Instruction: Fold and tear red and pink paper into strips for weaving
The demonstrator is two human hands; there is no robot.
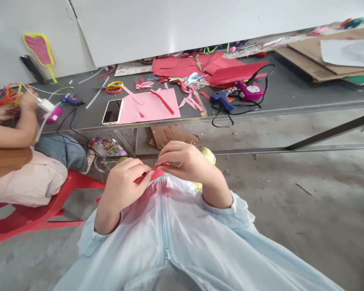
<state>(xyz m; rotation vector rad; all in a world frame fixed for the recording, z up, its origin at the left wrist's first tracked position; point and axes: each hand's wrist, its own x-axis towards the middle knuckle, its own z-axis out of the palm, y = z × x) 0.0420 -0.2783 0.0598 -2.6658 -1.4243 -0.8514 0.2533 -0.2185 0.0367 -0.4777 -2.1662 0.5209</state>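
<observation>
Close to my lap, both hands grip a piece of red paper (158,173). My left hand (124,182) is closed, its thumb and fingers pinching the paper's left part. My right hand (186,159) is closed too, pinching the upper edge with thumb and fingertips. Much of the paper is hidden behind my fingers, so its full shape cannot be made out. On the table ahead lie a pink sheet (151,107) with a narrow red strip (162,102) across it and a phone (112,112) at its left edge.
Scissors (113,87), a blue glue gun (222,101) with a cable, red sheets (182,66) and cardboard (309,60) lie on the dark table (176,121). At left, another person's arm (12,133) reaches over the table beside a red chair (63,198).
</observation>
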